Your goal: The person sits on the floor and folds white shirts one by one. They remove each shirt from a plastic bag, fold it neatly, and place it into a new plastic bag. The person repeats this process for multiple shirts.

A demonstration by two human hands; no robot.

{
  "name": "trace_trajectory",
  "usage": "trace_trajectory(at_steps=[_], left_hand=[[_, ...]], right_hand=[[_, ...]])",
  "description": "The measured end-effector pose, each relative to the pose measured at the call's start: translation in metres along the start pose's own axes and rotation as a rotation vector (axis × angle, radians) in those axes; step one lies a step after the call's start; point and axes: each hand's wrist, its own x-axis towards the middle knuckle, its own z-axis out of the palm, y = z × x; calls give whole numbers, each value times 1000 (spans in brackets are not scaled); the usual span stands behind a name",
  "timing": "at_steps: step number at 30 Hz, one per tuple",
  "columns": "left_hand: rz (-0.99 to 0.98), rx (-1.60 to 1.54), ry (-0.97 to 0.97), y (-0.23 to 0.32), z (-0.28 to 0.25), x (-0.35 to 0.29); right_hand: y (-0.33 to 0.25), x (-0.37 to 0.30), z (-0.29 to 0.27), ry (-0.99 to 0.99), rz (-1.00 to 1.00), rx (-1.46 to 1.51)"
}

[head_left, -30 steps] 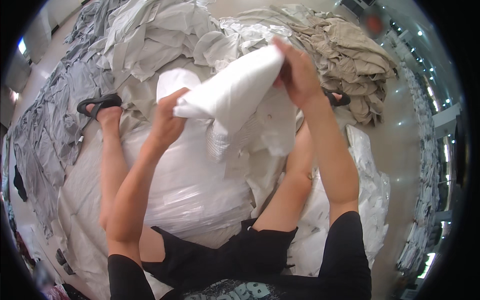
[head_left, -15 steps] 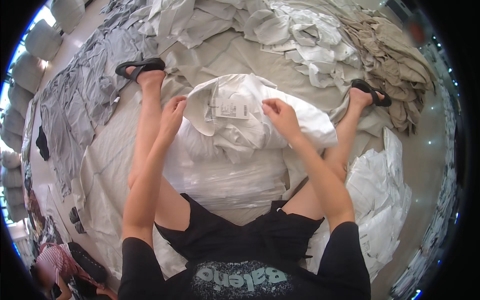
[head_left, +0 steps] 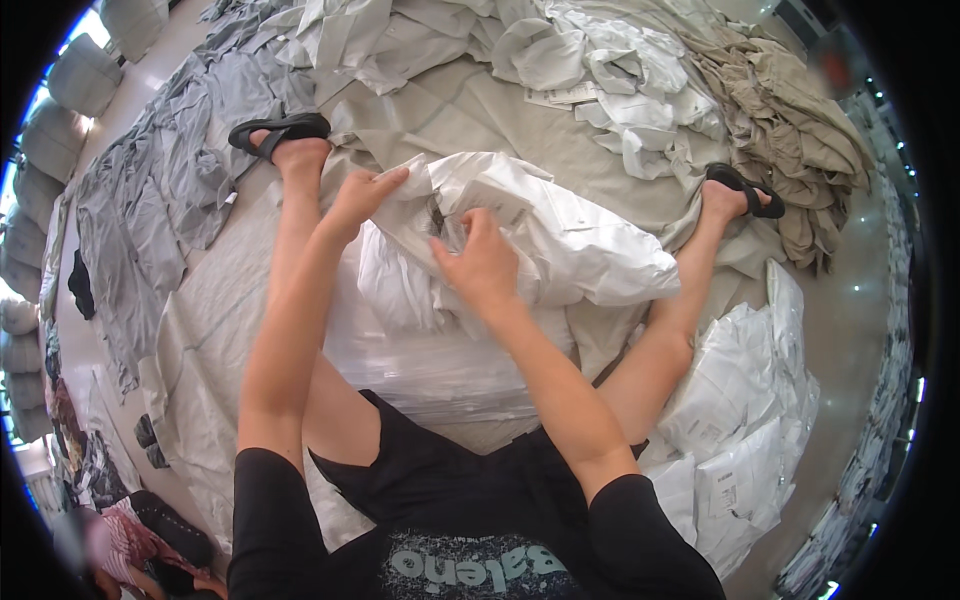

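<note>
Right hand point(head_left: 482, 265) has moved inward over the crumpled white cloth garment point(head_left: 600, 245), which lies upon a clear-plastic-wrapped stack point(head_left: 430, 375). Left hand point(head_left: 362, 202): fingers pinched on the garment's edge; right fingers curled, grip indeterminable. White printed tag point(head_left: 500, 202), partly hidden, illegible. Surrounding: grey cloth heap point(head_left: 195, 195), beige cloth heap point(head_left: 795, 135), plastic-bagged white packets point(head_left: 735, 440).

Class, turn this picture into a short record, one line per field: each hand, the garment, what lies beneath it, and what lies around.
Left hand: pinching an edge of the white garment
Right hand: over the garment, fingers bent; grip unclear
Garment: rumpled, spread between the legs
Beneath: plastic-wrapped bundle
Picture left: grey cloth pile
Upper right: tan cloth pile
Lower right: white packets
</note>
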Motion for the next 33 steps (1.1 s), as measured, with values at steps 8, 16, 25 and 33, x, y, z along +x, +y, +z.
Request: trace_trajectory(at_steps=[8,16,25,33], left_hand=[[-135,-756,5,-25,9,-82],[-58,-480,104,-91,25,-132],[-32,-1257,58,-78,34,-152],[42,-1121,167,-53,93,-186]], right_hand=[[7,-30,-40,-227,597,1070],[61,-93,-41,-224,269,496],[21,-67,-88,-175,761,1830],[48,-83,-87,-182,303,523]])
